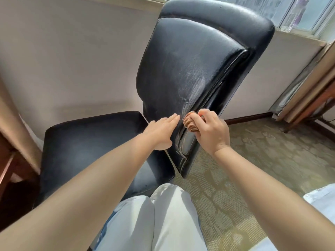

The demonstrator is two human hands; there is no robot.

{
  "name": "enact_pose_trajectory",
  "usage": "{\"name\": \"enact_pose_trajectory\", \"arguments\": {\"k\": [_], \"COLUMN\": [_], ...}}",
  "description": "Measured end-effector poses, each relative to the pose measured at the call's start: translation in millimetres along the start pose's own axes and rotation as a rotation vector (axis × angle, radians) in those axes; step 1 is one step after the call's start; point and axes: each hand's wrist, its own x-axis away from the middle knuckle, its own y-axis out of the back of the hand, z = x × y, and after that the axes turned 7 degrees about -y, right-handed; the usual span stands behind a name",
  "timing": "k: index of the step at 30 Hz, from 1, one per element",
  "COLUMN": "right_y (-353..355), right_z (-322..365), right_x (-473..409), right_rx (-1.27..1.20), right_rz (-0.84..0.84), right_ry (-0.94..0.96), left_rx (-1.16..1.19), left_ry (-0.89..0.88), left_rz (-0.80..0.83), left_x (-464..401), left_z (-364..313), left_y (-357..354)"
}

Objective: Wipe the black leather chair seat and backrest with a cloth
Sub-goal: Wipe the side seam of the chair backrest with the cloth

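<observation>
While left hand (161,132) flattens, right hand (211,132) presses cloth (189,123) at backrest (190,69) edge.

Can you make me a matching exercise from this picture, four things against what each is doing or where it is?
Things:
1. left hand
2. right hand
3. cloth
4. seat

States:
A. bunched, orange-brown, against the backrest
B. flat, fingers straight, on the backrest
C. gripping the cloth
D. black, left of the backrest

Pairs: 1-B, 2-C, 3-A, 4-D

Open seat (87,145), backrest (190,69) blocking right, wall (72,60) behind
</observation>
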Motion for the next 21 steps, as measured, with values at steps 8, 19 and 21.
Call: {"name": "enact_pose_trajectory", "arguments": {"k": [8,19,21], "right_y": [-25,-46,-33], "right_z": [18,29,16], "right_x": [20,52,43], "right_rx": [0.013,0.163,0.164], "right_rz": [0.046,0.074,0.03], "right_ry": [-0.033,0.168,0.162], "left_rx": [0.046,0.031,0.01], "left_ry": [0.067,0.039,0.037], "left_rz": [0.011,-0.021,-0.039], "left_x": [0,1,0], "left_z": [4,2,2], "left_y": [-6,-9,-5]}}
